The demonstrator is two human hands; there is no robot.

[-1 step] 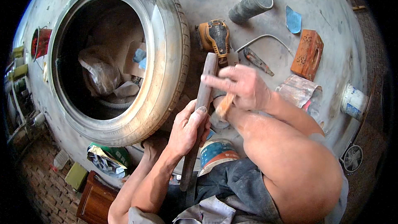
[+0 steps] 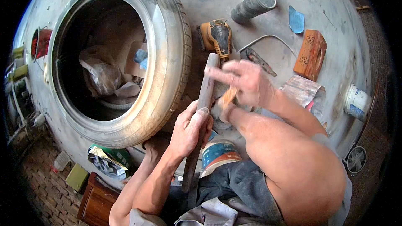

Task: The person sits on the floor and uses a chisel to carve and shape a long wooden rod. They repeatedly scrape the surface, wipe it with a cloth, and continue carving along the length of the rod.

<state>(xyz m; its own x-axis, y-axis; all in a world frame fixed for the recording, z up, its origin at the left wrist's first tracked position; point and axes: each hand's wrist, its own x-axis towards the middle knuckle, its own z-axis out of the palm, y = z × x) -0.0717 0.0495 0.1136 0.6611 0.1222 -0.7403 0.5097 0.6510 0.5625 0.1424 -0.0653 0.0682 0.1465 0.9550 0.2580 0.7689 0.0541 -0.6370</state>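
Note:
A long dark grey bar point(image 2: 207, 90), paler and dusty toward its far end, slants up from my lap. My left hand point(image 2: 192, 127) is closed around its middle, the thumb pressed on top. Over the far part of the bar is my right hand point(image 2: 247, 81), slightly smeared by motion. Its forefinger reaches across to the bar's upper face, while the other fingers are curled. From under those fingers juts an orange-brown, wooden-looking piece point(image 2: 228, 96); the rest of it is hidden by the hand. My bare knee rises beneath the right forearm.
A big tyre point(image 2: 167, 96) with plastic bags inside lies at left. Beyond my hands are a yellow-black power sander point(image 2: 217, 35), a utility knife point(image 2: 260, 61), a dark cylinder point(image 2: 253, 6), blue sandpaper point(image 2: 296, 19) and a carved wooden box point(image 2: 310, 54). A paint bucket point(image 2: 220, 152) stands near my lap.
My right hand and the orange-brown piece have shifted slightly away from me along the bar. My left hand and the bar stay in place.

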